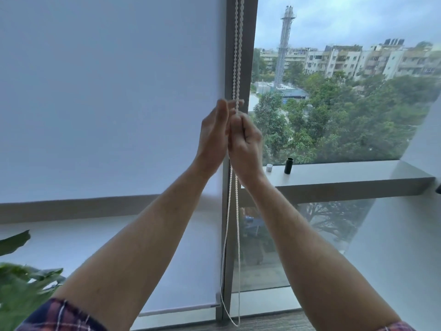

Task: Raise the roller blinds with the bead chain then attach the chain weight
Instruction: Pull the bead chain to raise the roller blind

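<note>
Black cylinder [288,166], small cap [269,167] on ledge [346,177]

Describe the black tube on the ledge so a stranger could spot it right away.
Find the uncovered window on the right and its grey ledge. The black tube stands upright there, near the frame. It is tall and dark; the small silver cap beside it is short and pale.

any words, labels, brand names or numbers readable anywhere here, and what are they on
None can be read.
Black cylinder on the sill: no label shows.
Small silver cap beside it: no marking shows.
Blind and bead chain: plain.
Buildings outside: any signs are too small to read.
</note>
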